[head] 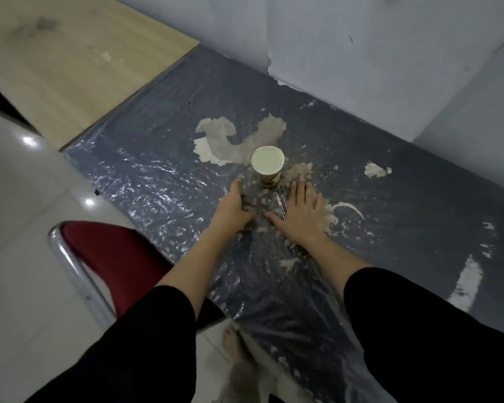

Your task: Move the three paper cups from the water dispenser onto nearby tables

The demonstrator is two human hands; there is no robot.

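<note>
One paper cup point(267, 164) stands upright on a dark grey table point(146, 181) covered in wrinkled clear plastic with pale peeled patches. The cup is white inside and looks empty. My left hand point(235, 206) lies just in front of the cup on its left, fingers curled loosely on the plastic and not touching the cup. On the cup's right, my right hand point(298, 212) rests flat on the table with its fingers spread. Neither hand holds anything. No other cup is in view.
A light wooden table point(70, 59) adjoins the grey one at the back left. A red chair with a chrome frame point(105, 257) stands at the table's near left edge. White walls point(390, 53) close the far side. The floor is glossy tile, with a bare foot point(233, 341) below.
</note>
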